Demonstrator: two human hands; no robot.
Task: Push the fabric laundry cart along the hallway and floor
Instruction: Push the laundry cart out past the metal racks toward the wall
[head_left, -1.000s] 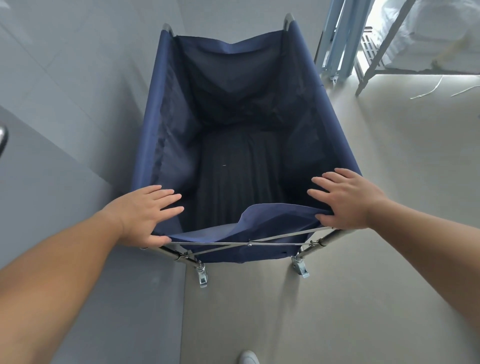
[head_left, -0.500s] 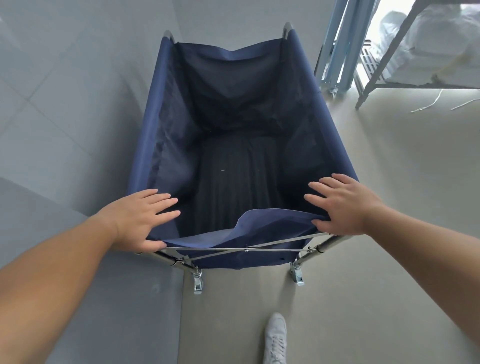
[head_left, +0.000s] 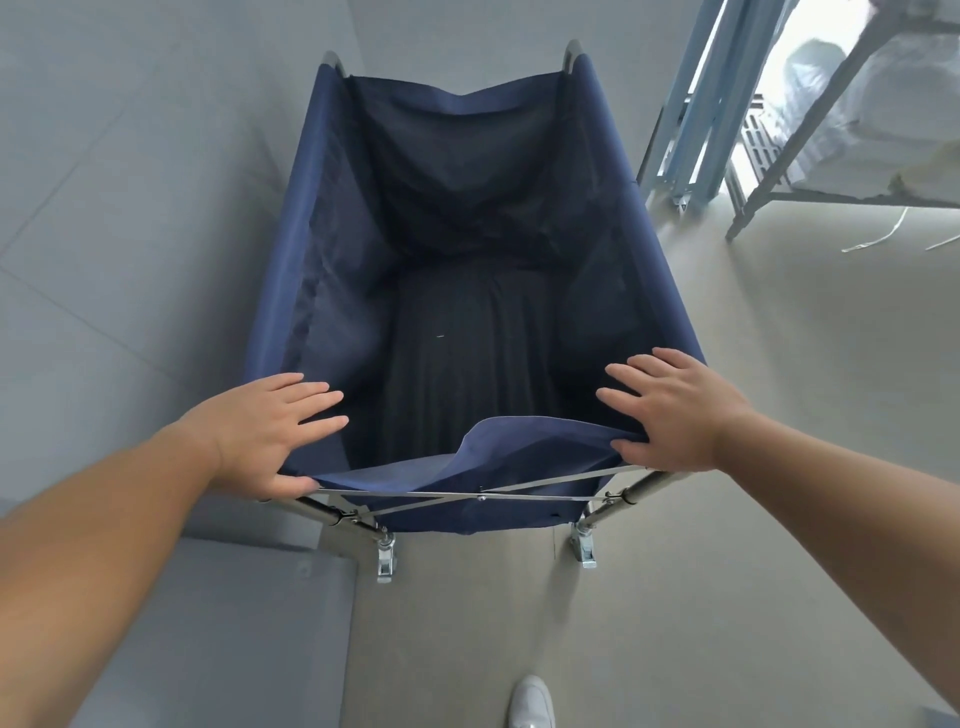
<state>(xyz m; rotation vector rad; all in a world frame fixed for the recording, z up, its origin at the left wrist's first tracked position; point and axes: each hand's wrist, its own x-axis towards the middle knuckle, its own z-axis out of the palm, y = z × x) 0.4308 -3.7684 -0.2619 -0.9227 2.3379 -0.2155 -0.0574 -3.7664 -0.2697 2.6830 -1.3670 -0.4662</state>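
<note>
Pressing flat, left hand and right hand rest open-palmed on the near corners of the laundry cart, gripping nothing, steering it along the left wall.

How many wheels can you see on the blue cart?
2. One caster sits under the near left corner of the cart, one under the near right corner. Any far wheels are hidden behind the fabric.
</note>
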